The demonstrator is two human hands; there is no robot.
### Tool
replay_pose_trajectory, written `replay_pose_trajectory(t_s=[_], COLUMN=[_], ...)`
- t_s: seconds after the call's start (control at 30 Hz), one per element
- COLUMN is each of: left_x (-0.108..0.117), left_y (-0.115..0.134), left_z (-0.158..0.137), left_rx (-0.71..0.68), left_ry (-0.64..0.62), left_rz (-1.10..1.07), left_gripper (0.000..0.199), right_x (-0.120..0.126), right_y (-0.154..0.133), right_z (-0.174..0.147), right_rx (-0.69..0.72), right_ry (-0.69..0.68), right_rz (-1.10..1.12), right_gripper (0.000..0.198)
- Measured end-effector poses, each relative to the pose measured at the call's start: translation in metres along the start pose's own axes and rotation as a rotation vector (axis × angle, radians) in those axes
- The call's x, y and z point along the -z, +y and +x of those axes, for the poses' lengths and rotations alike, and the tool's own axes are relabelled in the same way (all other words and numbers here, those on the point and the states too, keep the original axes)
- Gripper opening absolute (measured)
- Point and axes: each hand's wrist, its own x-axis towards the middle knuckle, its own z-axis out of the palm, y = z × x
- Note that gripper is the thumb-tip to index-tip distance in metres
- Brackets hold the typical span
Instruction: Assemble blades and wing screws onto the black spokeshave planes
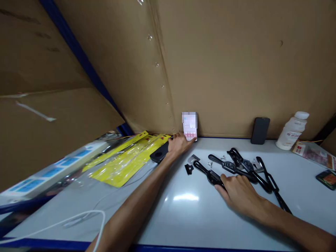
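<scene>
My left hand (178, 143) reaches to the back of the table, thumb stretched out against the lower edge of a phone (189, 131) with a lit screen, which leans on the cardboard wall. Beside that wrist lies a black device with a round mark (160, 152), partly hidden. My right hand (237, 190) is closed over one end of a black spokeshave (213, 176) lying on the table; its far handle points up and left. Just beyond are more black spokeshaves (227, 164), loose metal blades (193, 158), a small black plate (189, 169) and wing-shaped screws (210, 164).
Yellow packaging sleeves (118, 173) lie at the left beside a long white box with blue labels (60, 166). A white cable (78, 214) crosses the front left. A dark phone (260, 130) and a white bottle (292, 131) stand at the back right.
</scene>
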Motion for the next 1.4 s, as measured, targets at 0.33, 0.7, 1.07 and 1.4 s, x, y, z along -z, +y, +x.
replay_pose_trajectory(t_s=[0.33, 0.7, 1.07, 1.4], left_x=[0.057, 0.075, 0.080, 0.089], left_y=[0.003, -0.018, -0.020, 0.008], left_z=[-0.053, -0.077, -0.077, -0.103], left_rx=[-0.474, -0.646, -0.582, -0.731], left_ry=[0.032, -0.386, -0.439, -0.403], left_rz=[-0.147, -0.212, -0.051, -0.124], left_gripper=[0.022, 0.027, 0.031, 0.043], right_x=[0.005, 0.010, 0.010, 0.025], right_y=[-0.003, -0.002, 0.000, 0.011], right_z=[-0.002, -0.003, -0.004, 0.006], right_rx=[-0.005, -0.056, -0.065, 0.022], right_ry=[-0.019, -0.067, -0.046, 0.015], right_rz=[-0.010, 0.004, 0.075, 0.246], right_gripper=[0.029, 0.028, 0.029, 0.036])
